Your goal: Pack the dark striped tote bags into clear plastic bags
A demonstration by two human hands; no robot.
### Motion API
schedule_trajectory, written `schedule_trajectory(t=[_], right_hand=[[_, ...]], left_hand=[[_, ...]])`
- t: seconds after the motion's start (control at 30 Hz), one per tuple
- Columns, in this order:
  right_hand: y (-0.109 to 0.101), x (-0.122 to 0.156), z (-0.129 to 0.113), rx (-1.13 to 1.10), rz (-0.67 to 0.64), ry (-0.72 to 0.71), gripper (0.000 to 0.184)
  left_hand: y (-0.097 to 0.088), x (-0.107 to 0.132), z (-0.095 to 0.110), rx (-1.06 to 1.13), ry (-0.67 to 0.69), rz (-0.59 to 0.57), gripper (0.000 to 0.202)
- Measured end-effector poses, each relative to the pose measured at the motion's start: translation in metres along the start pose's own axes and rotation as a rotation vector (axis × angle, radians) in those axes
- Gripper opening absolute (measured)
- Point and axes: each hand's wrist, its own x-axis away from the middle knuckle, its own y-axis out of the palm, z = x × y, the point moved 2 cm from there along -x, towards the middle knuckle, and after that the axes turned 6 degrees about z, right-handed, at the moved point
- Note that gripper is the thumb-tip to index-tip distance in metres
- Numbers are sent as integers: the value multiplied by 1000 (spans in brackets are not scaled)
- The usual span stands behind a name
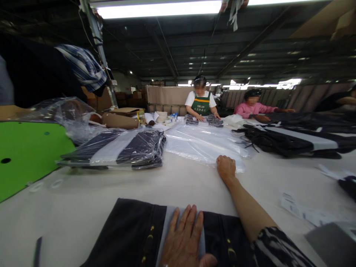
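My left hand (pixel 182 239) lies flat, fingers spread a little, on a folded dark garment (pixel 130 230) at the near edge of the table. Under the palm runs a pale strip (pixel 166 226) across the garment, and yellow-gold fittings show on both sides of it. Farther out, my right hand (pixel 226 168) is closed at the near edge of a stack of clear plastic bags (pixel 200 142). Its fingers curl onto the top bag; the fingertips are hidden.
Left of the bags lies a bagged dark garment (pixel 130 148), with a green board (pixel 27 155) beyond it. Dark garments with a pale band (pixel 303 139) are piled at the right. Across the table a person in a green apron (pixel 201 105) handles a bagged garment; another wears pink (pixel 254 107).
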Motion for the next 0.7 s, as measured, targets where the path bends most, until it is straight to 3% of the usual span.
schedule_trajectory(t=[0.13,0.3,0.53,0.63,0.7], right_hand=[[-5,2,3,-48,87,-1,11],[-1,4,6,-98,24,26,19],[7,4,4,-67,-49,23,53],[13,-1,4,-72,-140,30,40],[14,-3,3,-94,-163,17,33]], left_hand=[[1,1,0,36,-18,-25,89],[1,1,-1,33,-24,-18,88],[22,0,7,-71,-63,185,69],[37,2,9,-119,-95,253,46],[43,4,10,-144,-101,235,42]])
